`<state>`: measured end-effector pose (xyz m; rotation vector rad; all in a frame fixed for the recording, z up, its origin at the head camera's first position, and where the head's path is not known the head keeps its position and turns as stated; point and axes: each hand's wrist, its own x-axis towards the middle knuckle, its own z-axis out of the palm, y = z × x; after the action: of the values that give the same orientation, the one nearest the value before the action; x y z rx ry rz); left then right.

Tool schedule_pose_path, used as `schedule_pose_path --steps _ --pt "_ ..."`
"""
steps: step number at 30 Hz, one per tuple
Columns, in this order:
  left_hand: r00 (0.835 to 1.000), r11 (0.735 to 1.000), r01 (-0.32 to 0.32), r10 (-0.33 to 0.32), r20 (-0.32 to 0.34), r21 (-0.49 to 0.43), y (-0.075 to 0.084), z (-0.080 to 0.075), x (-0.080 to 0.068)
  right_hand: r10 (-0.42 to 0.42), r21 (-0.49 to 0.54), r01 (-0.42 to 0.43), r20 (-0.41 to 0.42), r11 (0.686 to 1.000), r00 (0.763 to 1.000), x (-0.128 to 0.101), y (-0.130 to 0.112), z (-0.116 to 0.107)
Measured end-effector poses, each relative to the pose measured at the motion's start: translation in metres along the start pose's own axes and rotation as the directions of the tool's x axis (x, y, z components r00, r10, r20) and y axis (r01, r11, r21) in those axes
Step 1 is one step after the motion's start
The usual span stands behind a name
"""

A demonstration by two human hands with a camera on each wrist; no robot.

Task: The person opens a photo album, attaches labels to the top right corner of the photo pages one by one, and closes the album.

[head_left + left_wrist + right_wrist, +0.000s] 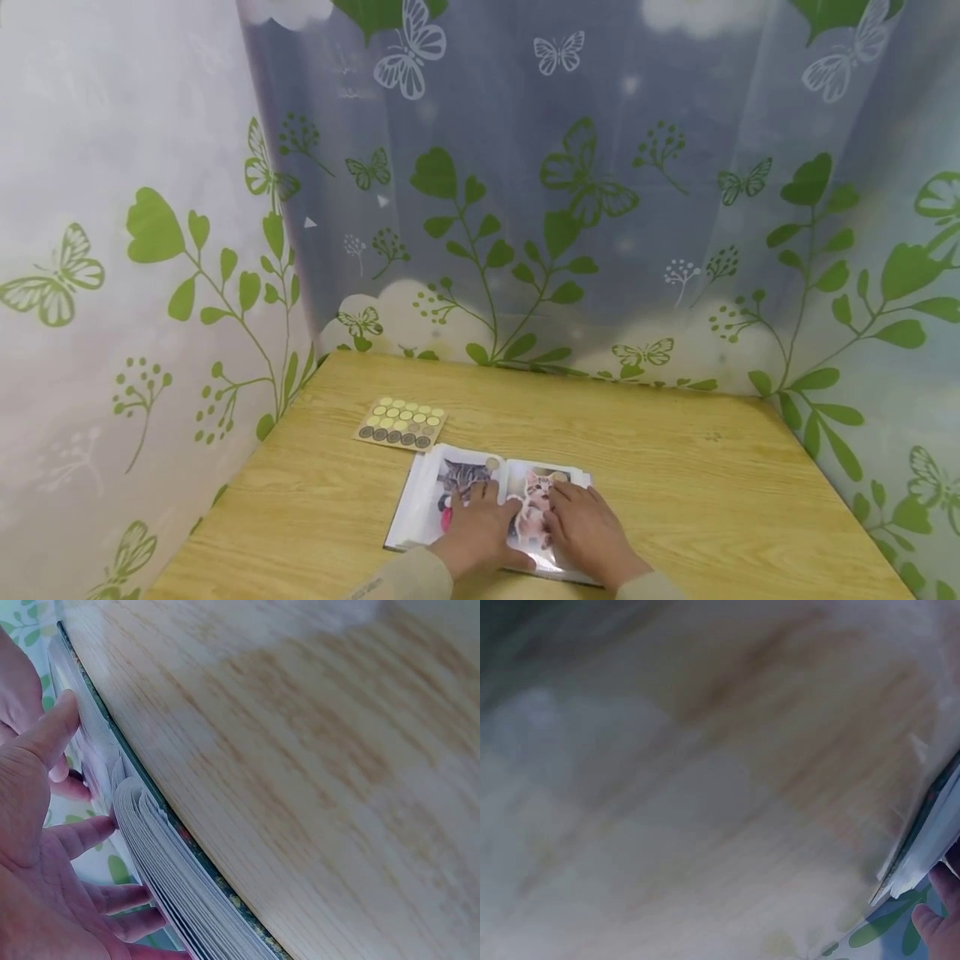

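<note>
Photo album (pixel 427 500) lies open and flat on the wooden table (pixel 675 467), glossy clear plastic sleeves, cat pictures on both pages.

Left hand (pixel 480 529) rests palm-down on the left page, fingers straight and slightly apart, tips pointing away from the person at the grey tabby picture. Nothing pinched. In the left wrist view the fingers (pixel 82 832) are spread, thumb pressing the edge of the page stack; the stack is thick, with many thin wavy-edged plastic leaves and a dark green cover edge underneath against the tabletop.

Right hand (pixel 588 529) lies flat on the right page, fingers straight and close together, tips at the top of the orange kitten picture. Right wrist view is blurred: only a fingertip (pixel 945 889) beside the album corner, shiny plastic leaf over a dark cover. Grip state there not readable from that view; head view shows the hand flat.

The hands are just beside each other, either side of the album spine.

Beyond the left fingertips, well clear of them: a square sticker sheet (pixel 401 423), tan backing, rows of round dots in pale yellow and dark grey-brown, flat on the table.

Table is light oak-grain laminate, smooth, rectangular. A sheer curtain (pixel 525 208) with green leaf and butterfly print hangs behind and to the sides.
</note>
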<state>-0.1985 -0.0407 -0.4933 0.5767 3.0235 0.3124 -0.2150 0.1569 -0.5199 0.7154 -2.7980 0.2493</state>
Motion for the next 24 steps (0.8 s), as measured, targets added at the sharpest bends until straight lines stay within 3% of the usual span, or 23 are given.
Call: schedule_pose_path --steps 6,12,24 --pt "1.000 1.000 0.003 -0.003 0.012 -0.013 -0.002 0.002 0.001 0.009 0.001 -0.009 -0.029 1.000 1.000 -0.001 0.005 0.002" --pt "1.000 1.000 0.012 -0.011 0.027 -0.028 -0.002 0.001 0.000 0.062 0.006 -0.062 0.004 0.998 0.998 0.002 0.012 0.002" --pt "1.000 1.000 0.006 -0.005 0.028 -0.025 -0.002 0.001 0.002 0.045 -0.001 -0.045 -0.028 0.999 0.999 0.008 0.015 0.001"
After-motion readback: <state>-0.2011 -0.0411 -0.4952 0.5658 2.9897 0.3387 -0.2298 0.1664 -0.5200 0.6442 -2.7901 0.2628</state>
